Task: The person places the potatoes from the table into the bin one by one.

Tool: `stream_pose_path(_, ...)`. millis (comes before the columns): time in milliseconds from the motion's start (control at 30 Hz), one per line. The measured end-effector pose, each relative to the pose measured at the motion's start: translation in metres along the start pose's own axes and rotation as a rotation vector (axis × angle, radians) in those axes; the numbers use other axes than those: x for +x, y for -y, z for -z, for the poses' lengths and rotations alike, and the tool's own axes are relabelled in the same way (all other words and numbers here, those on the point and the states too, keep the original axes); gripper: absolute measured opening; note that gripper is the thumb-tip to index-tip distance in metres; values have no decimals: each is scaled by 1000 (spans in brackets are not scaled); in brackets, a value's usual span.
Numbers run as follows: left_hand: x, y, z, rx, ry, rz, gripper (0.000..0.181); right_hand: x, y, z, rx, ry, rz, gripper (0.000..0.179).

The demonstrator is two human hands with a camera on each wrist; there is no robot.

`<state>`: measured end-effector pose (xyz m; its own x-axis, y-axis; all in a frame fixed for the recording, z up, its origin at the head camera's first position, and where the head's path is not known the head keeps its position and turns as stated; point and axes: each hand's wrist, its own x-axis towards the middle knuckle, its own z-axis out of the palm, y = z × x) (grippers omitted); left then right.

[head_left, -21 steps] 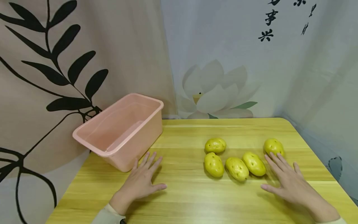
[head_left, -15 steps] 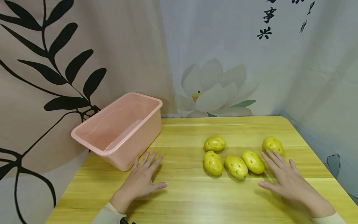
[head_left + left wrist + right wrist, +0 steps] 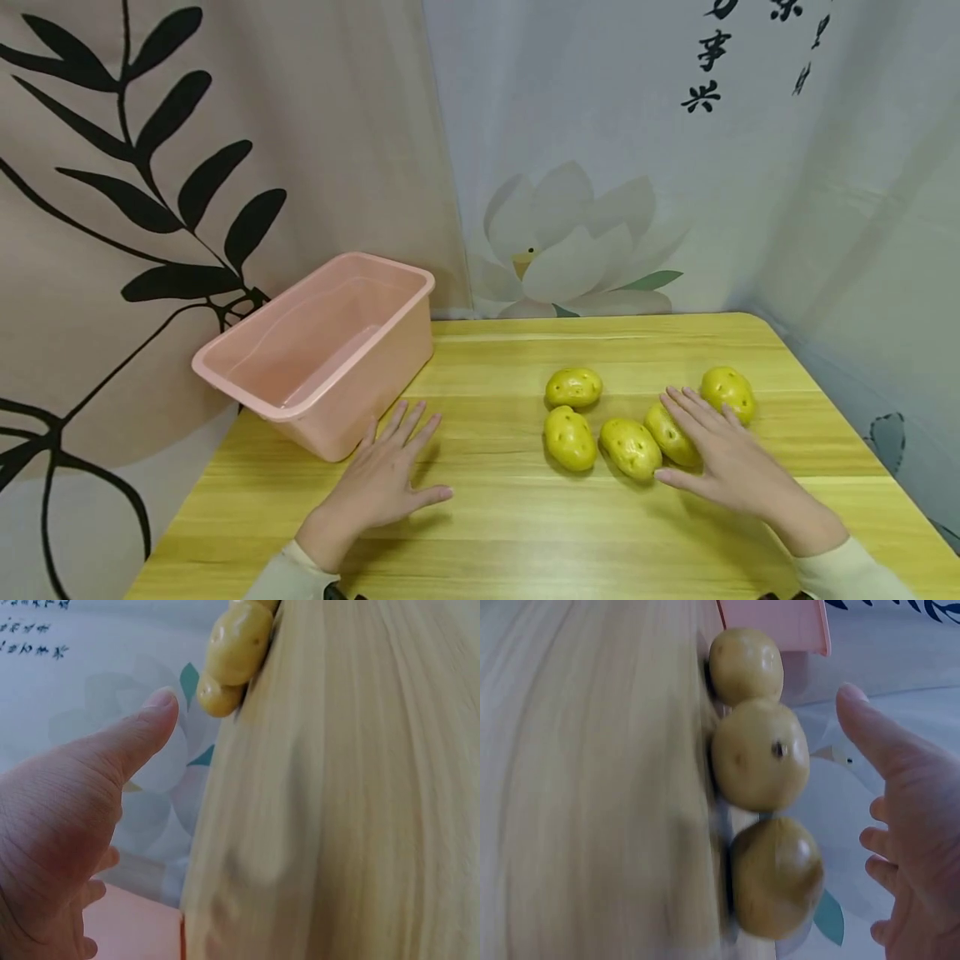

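Several yellow potatoes lie on the wooden table. In the head view, my right hand (image 3: 723,467) hovers with spread fingers over one potato (image 3: 669,435), partly covering it. Just beyond its fingertips is the far right potato (image 3: 728,393). To its left are the middle potato (image 3: 631,448), the front left potato (image 3: 570,439) and the back left potato (image 3: 573,388). My left hand (image 3: 375,492), fingers spread and holding nothing, is over the table by the near corner of a pink plastic bin (image 3: 390,350). The right wrist view shows the right thumb (image 3: 870,724) apart from the potatoes.
The bin stands at the table's left side, its open top facing up. A printed curtain (image 3: 360,125) with dark leaves and a lotus hangs right behind the table (image 3: 510,533). Another curtain fold (image 3: 885,250) runs along the right edge.
My right hand has moved left, from beside the far right potato to over the one next to it. The left hand stays almost where it was. The potatoes have not moved on the table.
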<state>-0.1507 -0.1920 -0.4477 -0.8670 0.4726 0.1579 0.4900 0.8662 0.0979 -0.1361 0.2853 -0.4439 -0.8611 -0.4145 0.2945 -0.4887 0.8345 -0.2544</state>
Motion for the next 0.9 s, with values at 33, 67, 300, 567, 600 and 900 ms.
stream_pose_path(33, 1, -1, 2, -6, 1, -5, 99, 2, 2, -1, 6, 0, 7, 97)
stream_pose_path(67, 1, -2, 4, -9, 1, -11, 99, 5, 4, -2, 9, -2, 18, 96)
stream_pose_path(300, 5, -13, 23, -3, 1, -68, 97, 27, 29, -9, 1, 12, 80, 96)
stream_pose_path(567, 7, -28, 53, -1, -5, -127, 95, 45, 58, -24, 1, 22, 161, 92)
stream_pose_path(600, 7, -29, 57, 1, -17, -137, 94, 47, 62, -26, 0, 22, 174, 92)
stream_pose_path(900, 2, -20, 85, 59, -58, -147, 91, 67, 94, -37, -5, 8, 294, 89)
